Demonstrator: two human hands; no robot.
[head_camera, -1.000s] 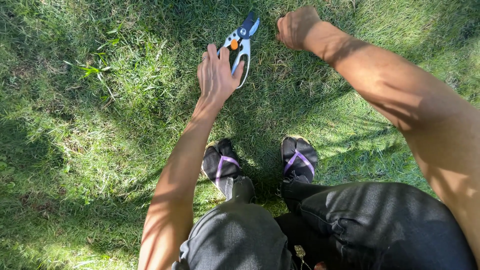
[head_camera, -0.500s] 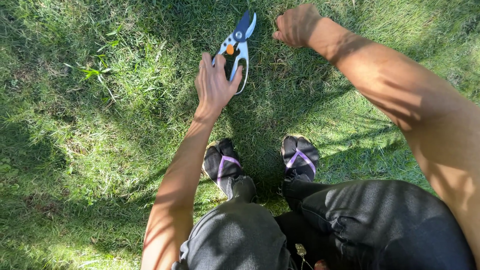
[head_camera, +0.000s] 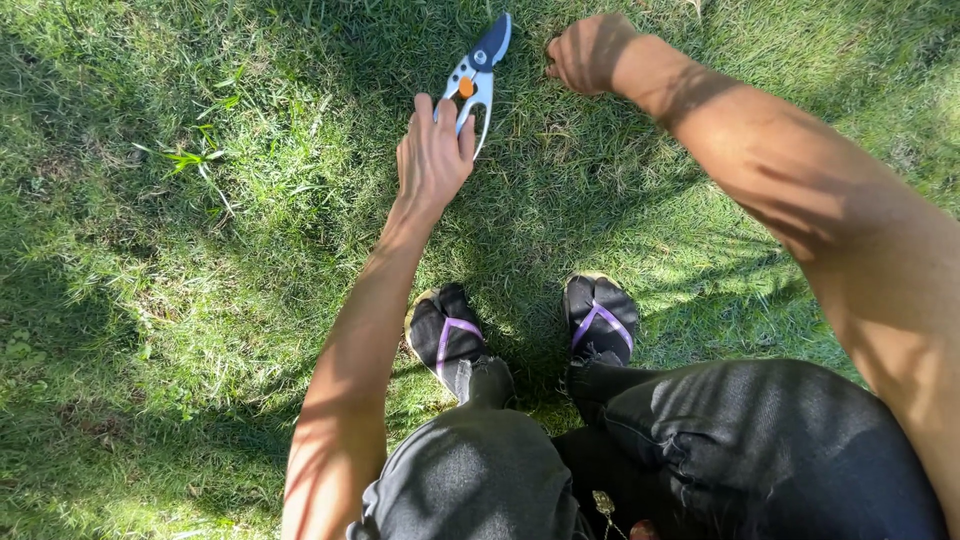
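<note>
Pruning shears (head_camera: 480, 65) with grey-white handles, an orange catch and a dark blade lie in the grass, blade pointing up and to the right. My left hand (head_camera: 432, 155) reaches forward and its fingers curl over the lower ends of the handles. My right hand (head_camera: 588, 52) is a closed fist pressed into the turf just right of the blade tip. Whether that fist holds any grass is hidden.
Short green lawn (head_camera: 200, 250) lies all around, partly in shadow. A taller weed tuft (head_camera: 195, 160) grows to the left. I am crouched, with dark trousers (head_camera: 720, 450) and two black split-toe shoes with purple straps (head_camera: 450, 335) (head_camera: 600, 318) on the grass.
My left hand went from lying flat beside the shears to closing its fingers over the handles. The shears shifted slightly away from me. The right fist stayed in place.
</note>
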